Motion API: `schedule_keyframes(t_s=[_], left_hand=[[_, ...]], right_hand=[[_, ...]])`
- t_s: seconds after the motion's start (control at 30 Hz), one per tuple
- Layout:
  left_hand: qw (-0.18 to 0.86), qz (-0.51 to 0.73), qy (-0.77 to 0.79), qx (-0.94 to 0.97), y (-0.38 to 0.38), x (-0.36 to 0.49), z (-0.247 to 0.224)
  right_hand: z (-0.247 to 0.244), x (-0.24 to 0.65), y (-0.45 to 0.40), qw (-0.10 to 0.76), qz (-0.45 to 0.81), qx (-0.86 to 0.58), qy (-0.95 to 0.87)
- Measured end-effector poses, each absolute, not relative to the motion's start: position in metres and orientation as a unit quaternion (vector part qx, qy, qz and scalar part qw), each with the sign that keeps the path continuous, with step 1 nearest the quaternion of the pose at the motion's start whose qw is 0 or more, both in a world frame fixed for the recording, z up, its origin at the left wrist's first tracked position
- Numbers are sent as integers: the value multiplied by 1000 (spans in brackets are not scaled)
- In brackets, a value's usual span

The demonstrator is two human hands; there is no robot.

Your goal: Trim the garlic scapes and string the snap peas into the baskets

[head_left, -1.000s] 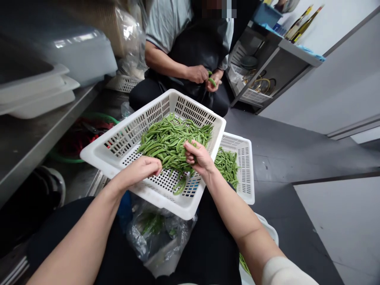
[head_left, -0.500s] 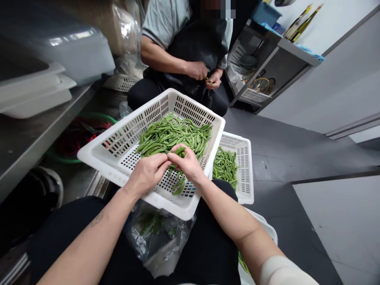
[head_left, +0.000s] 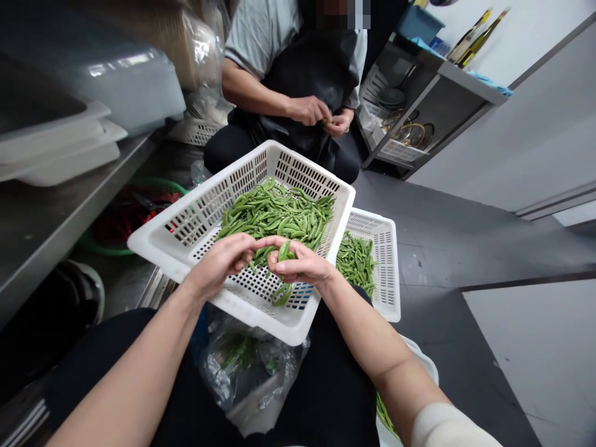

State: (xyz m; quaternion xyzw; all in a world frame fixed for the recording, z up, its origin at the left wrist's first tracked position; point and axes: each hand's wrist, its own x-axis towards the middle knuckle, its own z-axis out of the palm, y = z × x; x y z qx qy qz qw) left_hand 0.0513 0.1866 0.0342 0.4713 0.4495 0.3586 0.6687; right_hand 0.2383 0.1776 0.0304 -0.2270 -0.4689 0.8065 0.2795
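Observation:
In my right hand (head_left: 305, 264) are green pea pods (head_left: 284, 251), held between the curled fingers and thumb over the near part of a white slotted basket (head_left: 186, 230). My left hand (head_left: 222, 262) is closed in a pinch close beside it, its fingertips meeting the right index finger; whatever it may grip is too small to make out. A heap of pea pods (head_left: 284, 214) fills the far half of the basket. A few loose pods (head_left: 281, 295) lie below my right hand.
Another white basket of pods (head_left: 386, 261) stands to the right. A clear plastic bag (head_left: 251, 379) hangs below, between my knees. Opposite, a person's hands (head_left: 321, 117) work close together. A metal shelf (head_left: 93, 192) with plastic tubs borders the left.
My hands have shifted from a joint pinch on a pod. My left hand has drawn slightly left, and the right has turned, with pods now showing upright in its fingers.

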Motion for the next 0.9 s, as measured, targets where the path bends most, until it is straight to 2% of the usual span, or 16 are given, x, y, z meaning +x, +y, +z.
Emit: schedule_keyframes(t_s=[0.1, 0.27, 0.53, 0.6, 0.7, 0.77, 0.8, 0.9], left_hand=[[683, 301, 391, 539, 182, 61, 34], [606, 361, 409, 579, 179, 69, 33], [690, 345, 355, 528, 181, 38, 41], [710, 270, 330, 560, 175, 28, 49], [733, 61, 270, 621, 156, 24, 59], [698, -59, 237, 673, 136, 31, 56], [661, -92, 233, 708, 126, 36, 50], [512, -126, 254, 811, 94, 51, 18]], right_hand=[[31, 235, 177, 268, 784, -248, -502], [32, 235, 174, 271, 765, -273, -516], [36, 251, 181, 383, 761, -318, -416], [41, 270, 180, 415, 741, -337, -406], [43, 315, 174, 492, 664, -398, -399], [35, 351, 166, 515, 575, -495, -399], [29, 369, 162, 498, 517, -565, -406], [8, 414, 153, 373, 359, -741, -429]])
